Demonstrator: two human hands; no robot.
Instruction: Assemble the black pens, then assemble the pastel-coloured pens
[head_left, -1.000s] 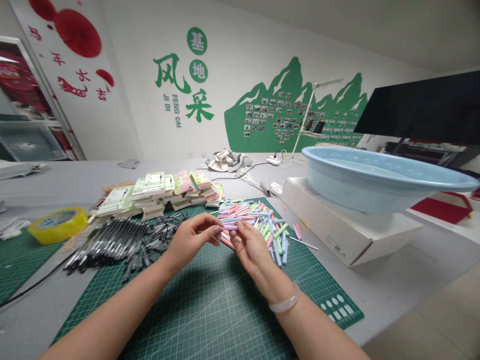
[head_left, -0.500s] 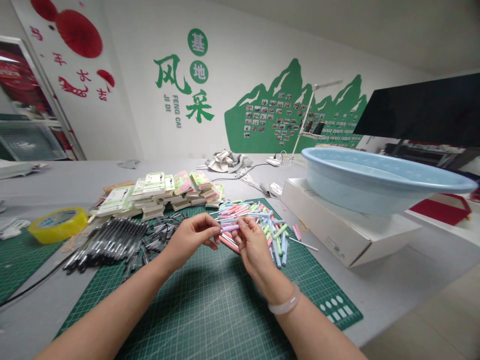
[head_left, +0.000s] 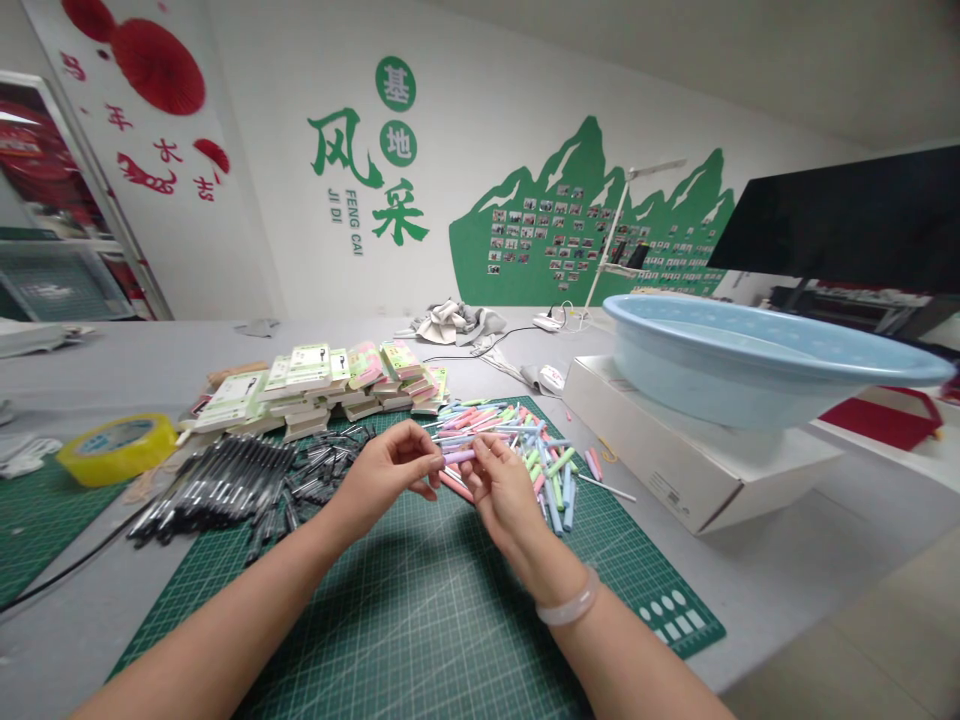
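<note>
My left hand (head_left: 386, 475) and my right hand (head_left: 501, 482) meet over the green cutting mat (head_left: 420, 610), both pinching one small purple pen barrel (head_left: 459, 456) held level between their fingertips. Just behind the hands lies a heap of pastel pen barrels (head_left: 517, 445) in pink, blue and green. To the left of my left hand rests a pile of black pen refills (head_left: 225, 485) with loose black parts beside it. A pale bracelet sits on my right wrist.
Stacks of flat green and pink packets (head_left: 322, 385) stand behind the mat. A yellow tape roll (head_left: 116, 448) lies at far left. A light blue basin (head_left: 750, 355) rests on a white box (head_left: 690, 450) at right. Cloth and cables lie farther back.
Both hands stay pinched on the purple barrel and have drifted very slightly; nothing else has moved.
</note>
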